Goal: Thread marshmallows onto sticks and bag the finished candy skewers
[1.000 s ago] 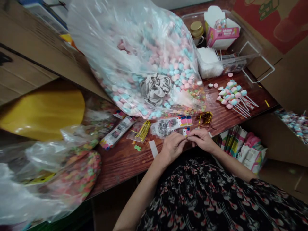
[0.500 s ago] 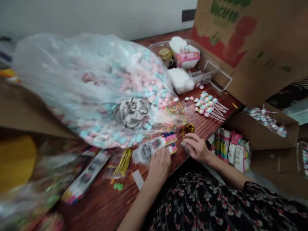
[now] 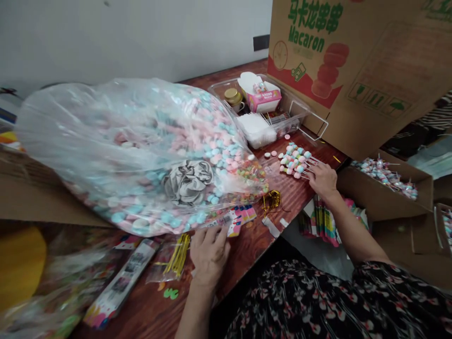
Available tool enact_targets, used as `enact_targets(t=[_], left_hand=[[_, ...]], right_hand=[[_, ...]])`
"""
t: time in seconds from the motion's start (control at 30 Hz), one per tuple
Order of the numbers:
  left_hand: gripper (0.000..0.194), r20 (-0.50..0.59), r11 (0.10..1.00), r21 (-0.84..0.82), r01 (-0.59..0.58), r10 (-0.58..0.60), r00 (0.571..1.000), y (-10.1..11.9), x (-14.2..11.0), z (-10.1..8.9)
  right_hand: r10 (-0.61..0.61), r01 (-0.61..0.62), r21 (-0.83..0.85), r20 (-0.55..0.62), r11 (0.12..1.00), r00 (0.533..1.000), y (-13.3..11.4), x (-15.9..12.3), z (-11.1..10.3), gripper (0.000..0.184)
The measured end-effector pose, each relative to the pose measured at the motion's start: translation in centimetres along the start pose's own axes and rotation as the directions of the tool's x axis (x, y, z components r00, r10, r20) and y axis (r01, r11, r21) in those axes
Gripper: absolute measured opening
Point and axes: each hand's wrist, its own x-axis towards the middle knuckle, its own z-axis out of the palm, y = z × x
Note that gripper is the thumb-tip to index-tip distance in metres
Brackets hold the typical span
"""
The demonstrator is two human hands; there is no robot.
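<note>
My right hand (image 3: 323, 181) reaches the stick ends of a bunch of pink and blue macaron skewers (image 3: 294, 162) lying on the wooden table (image 3: 141, 310). My left hand (image 3: 209, 252) rests with spread fingers at the edge of printed packaging strips (image 3: 233, 221), which lie half under a large clear bag of pastel macaron sweets (image 3: 141, 160). A grey fabric scrunchie (image 3: 188, 182) lies on the bag. Gold twist ties (image 3: 271, 201) sit between my hands, and more lie in a small clear packet (image 3: 174, 258).
A clear plastic tray (image 3: 226, 89) holds a jar, a pink box and white wadding. A large printed "Macaron" carton (image 3: 339, 61) stands behind at the right. A cardboard box of wrapped skewers (image 3: 384, 179) sits to the right, and a long printed strip (image 3: 120, 282) lies on the table at the left.
My right hand has moved from near the gold ties to the skewer sticks. My left hand has shifted left and down. The view has swung up, showing more wall and carton.
</note>
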Motion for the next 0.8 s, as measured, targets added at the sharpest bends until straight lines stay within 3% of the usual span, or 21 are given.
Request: enact_targets(t=[0.13, 0.3, 0.4, 0.5, 0.57, 0.67, 0.8], left_hand=[[0.031, 0.161, 0.998, 0.036, 0.046, -0.051, 0.986, 0.8, -0.4, 1.7], [0.026, 0.195, 0.979, 0.048, 0.199, -0.204, 0.959, 1.7, -0.7, 2.0], [0.019, 0.185, 0.959, -0.053, 0.278, -0.264, 0.947, 1.0, -0.5, 2.1], [0.018, 0.15, 0.912, -0.216, 0.349, -0.323, 0.935, 0.2, -0.3, 2.4], [0.018, 0.119, 0.869, -0.321, 0.377, -0.358, 0.926, -0.1, -0.4, 2.5], [0.014, 0.092, 0.817, -0.428, 0.388, -0.387, 0.917, -0.3, -0.6, 2.4], [0.015, 0.147, 0.808, -0.436, 0.397, -0.371, 0.917, -0.6, -0.9, 2.0]], right_hand=[[0.004, -0.002, -0.021, 0.075, 1.0, 0.997, -0.3, -0.2, 1.6, 0.028], [-0.038, 0.038, -0.03, 0.026, 0.999, 0.999, -0.3, -0.3, 2.4, 0.031], [-0.087, 0.086, -0.058, -0.007, 0.995, 0.996, -0.8, 1.2, 1.1, 0.034], [-0.178, 0.189, -0.159, 0.083, 0.969, 0.981, -1.9, 4.9, -1.6, 0.032], [-0.252, 0.288, -0.225, 0.176, 0.931, 0.952, -2.9, 8.2, -3.5, 0.031], [-0.387, 0.471, -0.272, 0.308, 0.839, 0.869, -4.7, 12.8, -5.4, 0.031], [-0.493, 0.64, -0.258, 0.456, 0.723, 0.741, -7.2, 16.8, -5.5, 0.031]])
